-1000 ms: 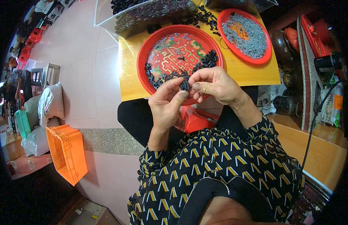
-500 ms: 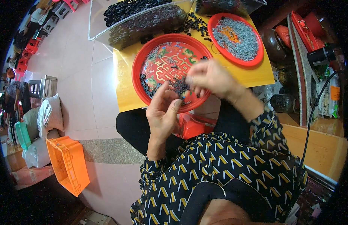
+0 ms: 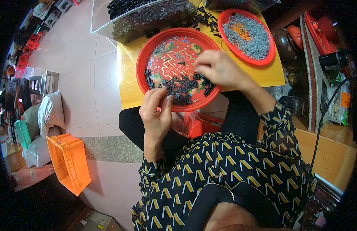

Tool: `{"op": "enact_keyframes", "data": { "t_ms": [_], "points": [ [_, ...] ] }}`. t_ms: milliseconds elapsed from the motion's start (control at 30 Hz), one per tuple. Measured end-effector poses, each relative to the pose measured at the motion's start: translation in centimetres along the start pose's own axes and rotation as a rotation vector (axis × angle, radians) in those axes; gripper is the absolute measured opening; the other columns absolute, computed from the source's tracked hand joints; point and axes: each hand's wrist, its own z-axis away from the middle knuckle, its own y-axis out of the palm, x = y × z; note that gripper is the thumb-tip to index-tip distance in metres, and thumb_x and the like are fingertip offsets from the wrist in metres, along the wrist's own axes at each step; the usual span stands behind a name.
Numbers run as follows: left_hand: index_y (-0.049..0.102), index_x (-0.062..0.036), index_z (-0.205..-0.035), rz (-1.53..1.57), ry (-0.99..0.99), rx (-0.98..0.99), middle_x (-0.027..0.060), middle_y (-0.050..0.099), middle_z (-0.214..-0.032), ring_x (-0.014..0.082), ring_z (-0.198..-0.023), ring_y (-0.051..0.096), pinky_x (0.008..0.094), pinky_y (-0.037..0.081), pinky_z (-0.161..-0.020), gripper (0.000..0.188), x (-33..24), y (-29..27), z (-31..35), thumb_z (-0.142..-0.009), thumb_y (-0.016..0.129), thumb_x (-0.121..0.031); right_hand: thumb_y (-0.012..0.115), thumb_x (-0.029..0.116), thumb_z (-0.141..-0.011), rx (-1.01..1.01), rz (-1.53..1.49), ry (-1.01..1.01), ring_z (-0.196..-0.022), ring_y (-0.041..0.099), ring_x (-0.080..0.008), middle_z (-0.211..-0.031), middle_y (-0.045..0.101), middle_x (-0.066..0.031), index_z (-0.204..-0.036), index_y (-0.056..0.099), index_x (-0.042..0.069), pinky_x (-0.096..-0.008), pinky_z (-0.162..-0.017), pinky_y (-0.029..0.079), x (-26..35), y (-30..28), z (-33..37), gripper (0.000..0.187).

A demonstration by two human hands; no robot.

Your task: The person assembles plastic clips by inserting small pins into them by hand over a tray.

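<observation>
A round red tray with a gold pattern lies in front of me. Small black plastic parts are heaped along its near side, and a few grey screws lie at its far left. My left hand is over the near left rim, thumb and fingertips brought together; whatever they pinch is too small to name. Over the right side of the tray, my right hand has its fingers curled inward at the edge of the black parts, and its fingertips are partly hidden.
A red plate of grey screws stands at the right on the yellow tabletop. Behind the tray is a clear bin of black parts, with loose black pieces beside it. An orange crate sits on the floor at left.
My left hand has shifted slightly left, and its fingers have drawn together. The right hand has moved slightly right, its fingers curled downward. More of the black heap shows between the hands.
</observation>
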Motion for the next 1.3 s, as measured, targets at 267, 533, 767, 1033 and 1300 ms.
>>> {"op": "enact_keyframes", "data": {
  "t_ms": [267, 533, 767, 1033, 1300],
  "points": [
    [0.057, 0.0021, -0.086, -0.02, -0.057, -0.063, 0.0123, 0.056, -0.082, 0.0211, -0.071, 0.057, 0.0276, 0.045, -0.061, 0.016, 0.1, -0.4, -0.2, -0.071, 0.058, 0.005, 0.063, 0.008, -0.066, 0.041, 0.241, -0.023, -0.077, 0.048, -0.0284, -0.076, 0.046, -0.0129, -0.075, 0.053, 0.001, -0.0362, -0.069, 0.041, 2.3, 4.0, 1.9, 0.015],
    [0.057, 0.0004, -0.081, -0.124, 0.012, 0.062, 0.0135, 0.055, -0.077, 0.0263, -0.069, 0.056, 0.0315, 0.045, -0.061, 0.016, 1.0, -0.1, -3.5, -0.066, 0.06, 0.005, 0.06, 0.0, -0.068, -0.16, -0.018, -0.027, -0.07, 0.054, -0.0251, -0.074, 0.051, -0.0125, -0.077, 0.053, -0.001, -0.033, -0.063, 0.043, 2.4, 2.7, 2.4, 0.011],
    [0.059, -0.002, -0.075, -0.114, 0.149, 0.377, 0.0117, 0.053, -0.072, 0.0294, -0.069, 0.051, 0.0351, 0.041, -0.062, 0.016, 0.0, 1.4, -2.9, -0.06, 0.06, 0.003, 0.056, -0.002, -0.073, -0.182, -0.206, 0.155, -0.066, 0.059, -0.0181, -0.074, 0.059, -0.0129, -0.087, 0.056, -0.002, -0.0268, -0.06, 0.046, 1.5, 1.6, 2.6, 0.014],
    [0.059, -0.002, -0.071, -0.081, 0.262, 0.601, 0.0121, 0.051, -0.068, 0.0297, -0.066, 0.049, 0.0364, 0.041, -0.062, 0.011, -0.7, 3.3, -3.7, -0.06, 0.057, 0.0, 0.056, 0.0, -0.074, -0.263, -0.196, 0.205, -0.072, 0.058, -0.0186, -0.079, 0.059, -0.0127, -0.088, 0.057, -0.002, -0.0275, -0.064, 0.045, 1.3, 0.8, 3.5, 0.014],
    [0.059, -0.002, -0.065, -0.294, 0.314, 0.343, 0.0153, 0.053, -0.066, 0.0327, -0.068, 0.052, 0.0379, 0.043, -0.061, 0.005, 2.7, 5.4, -9.1, -0.062, 0.056, -0.001, 0.054, 0.001, -0.076, -0.266, -0.256, 0.287, -0.07, 0.054, -0.0135, -0.081, 0.058, -0.0085, -0.089, 0.056, -0.002, -0.0245, -0.062, 0.043, 1.4, 0.6, 4.5, 0.013]
  ]
}}
